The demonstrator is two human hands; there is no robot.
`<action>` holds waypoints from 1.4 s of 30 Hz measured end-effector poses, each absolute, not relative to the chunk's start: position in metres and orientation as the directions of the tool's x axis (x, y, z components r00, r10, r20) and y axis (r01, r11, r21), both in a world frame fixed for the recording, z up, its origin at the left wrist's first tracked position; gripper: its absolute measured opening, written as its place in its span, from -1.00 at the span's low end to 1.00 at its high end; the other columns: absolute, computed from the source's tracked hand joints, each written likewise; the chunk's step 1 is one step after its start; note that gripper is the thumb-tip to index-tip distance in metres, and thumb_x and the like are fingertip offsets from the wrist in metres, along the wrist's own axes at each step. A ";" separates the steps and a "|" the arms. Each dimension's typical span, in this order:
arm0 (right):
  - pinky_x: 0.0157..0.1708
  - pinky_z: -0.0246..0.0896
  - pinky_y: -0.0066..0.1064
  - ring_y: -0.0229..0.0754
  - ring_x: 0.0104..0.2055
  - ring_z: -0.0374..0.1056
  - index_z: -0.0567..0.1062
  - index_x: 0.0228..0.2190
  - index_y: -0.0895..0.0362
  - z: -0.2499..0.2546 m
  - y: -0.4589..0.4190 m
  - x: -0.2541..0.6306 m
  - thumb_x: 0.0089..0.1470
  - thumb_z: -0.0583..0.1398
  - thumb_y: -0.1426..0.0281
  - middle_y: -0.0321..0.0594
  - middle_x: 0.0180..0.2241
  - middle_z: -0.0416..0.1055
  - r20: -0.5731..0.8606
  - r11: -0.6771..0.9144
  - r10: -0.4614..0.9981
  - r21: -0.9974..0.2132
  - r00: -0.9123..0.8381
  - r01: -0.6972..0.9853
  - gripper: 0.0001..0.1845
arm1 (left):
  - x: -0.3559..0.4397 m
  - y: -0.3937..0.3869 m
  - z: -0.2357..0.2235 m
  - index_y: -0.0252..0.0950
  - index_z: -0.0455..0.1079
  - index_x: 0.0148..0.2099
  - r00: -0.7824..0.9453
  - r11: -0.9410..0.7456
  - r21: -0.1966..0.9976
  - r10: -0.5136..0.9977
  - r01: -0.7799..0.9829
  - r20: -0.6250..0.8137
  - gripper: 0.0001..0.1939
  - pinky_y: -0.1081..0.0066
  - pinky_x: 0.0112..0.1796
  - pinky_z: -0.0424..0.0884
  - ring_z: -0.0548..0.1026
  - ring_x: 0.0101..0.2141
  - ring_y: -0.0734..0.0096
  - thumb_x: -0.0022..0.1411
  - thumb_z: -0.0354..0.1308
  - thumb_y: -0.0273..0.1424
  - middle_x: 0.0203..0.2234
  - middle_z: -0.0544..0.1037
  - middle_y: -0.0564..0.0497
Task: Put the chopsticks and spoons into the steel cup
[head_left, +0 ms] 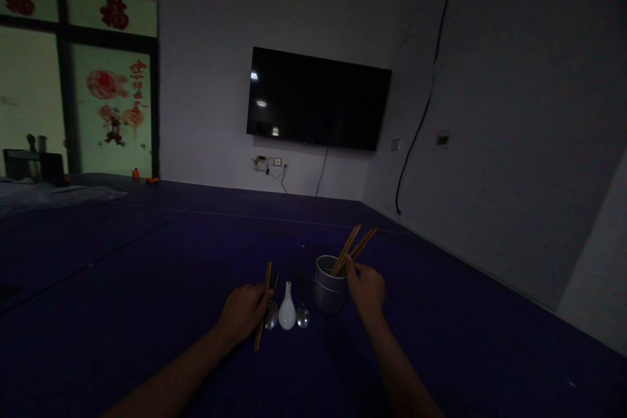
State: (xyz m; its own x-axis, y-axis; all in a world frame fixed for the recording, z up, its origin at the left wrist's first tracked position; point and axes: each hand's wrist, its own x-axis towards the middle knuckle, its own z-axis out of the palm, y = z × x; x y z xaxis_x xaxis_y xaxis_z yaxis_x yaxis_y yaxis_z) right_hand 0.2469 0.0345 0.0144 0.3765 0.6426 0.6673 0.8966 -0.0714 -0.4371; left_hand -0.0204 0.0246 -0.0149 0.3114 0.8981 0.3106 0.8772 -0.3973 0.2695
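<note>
My left hand (246,310) is closed on wooden chopsticks (258,336) at the left end of a row on the dark blue surface. Right of it lie a metal spoon (271,319), a white soup spoon (287,315) and a second metal spoon (302,317). A grey metal cup (329,294) stands upright to the right of the row. Several wooden chopsticks (346,249) lean out of the cup toward the upper right. At its rim, my right hand (366,284) pinches chopsticks; exactly how many it grips is hidden.
The wide blue surface (171,261) runs back to the wall, with a seam across it. Small orange objects (153,180), clear plastic sheeting (59,196) and a dark box (34,166) are at the far left. A television (318,101) hangs on the wall; a black cable (416,124) dangles on the right.
</note>
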 end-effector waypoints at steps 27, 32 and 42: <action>-0.52 0.01 -0.41 -0.14 -0.53 0.35 0.37 -0.63 0.11 0.021 0.034 0.245 0.12 -0.11 -0.06 -0.08 -0.58 0.45 0.724 0.168 0.577 -0.557 0.377 0.814 -0.39 | -0.020 0.020 -0.010 -0.27 0.40 -0.30 0.316 -0.392 0.271 0.905 0.879 0.285 -0.51 0.42 -0.34 0.28 0.51 -0.33 0.33 0.35 -0.33 -0.20 -0.37 0.56 -0.07; -0.51 0.06 -0.40 -0.12 -0.50 0.38 0.45 -0.59 0.14 0.020 0.035 0.248 0.10 -0.06 -0.04 -0.05 -0.54 0.49 0.706 0.174 0.602 -0.571 0.372 0.802 -0.41 | -0.021 0.021 -0.012 -0.27 0.40 -0.27 0.311 -0.392 0.278 0.905 0.877 0.291 -0.52 0.40 -0.30 0.29 0.51 -0.31 0.31 0.35 -0.31 -0.20 -0.36 0.56 -0.08; -0.51 0.08 -0.40 -0.10 -0.47 0.39 0.54 -0.52 0.16 0.016 0.034 0.248 0.09 -0.08 -0.08 -0.08 -0.49 0.51 0.634 0.228 0.684 -0.657 0.362 0.719 -0.34 | -0.020 0.021 -0.012 -0.29 0.41 -0.30 0.323 -0.399 0.266 0.901 0.878 0.289 -0.49 0.39 -0.34 0.30 0.51 -0.33 0.29 0.35 -0.33 -0.20 -0.36 0.55 -0.11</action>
State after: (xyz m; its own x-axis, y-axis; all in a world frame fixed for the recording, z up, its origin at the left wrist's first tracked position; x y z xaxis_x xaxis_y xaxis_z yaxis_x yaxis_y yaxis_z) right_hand 0.2484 0.0343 0.0158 0.3615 0.6840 0.6336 0.7188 0.2284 -0.6567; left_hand -0.0204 0.0215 -0.0119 0.3227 0.9013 0.2889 0.8775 -0.3993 0.2656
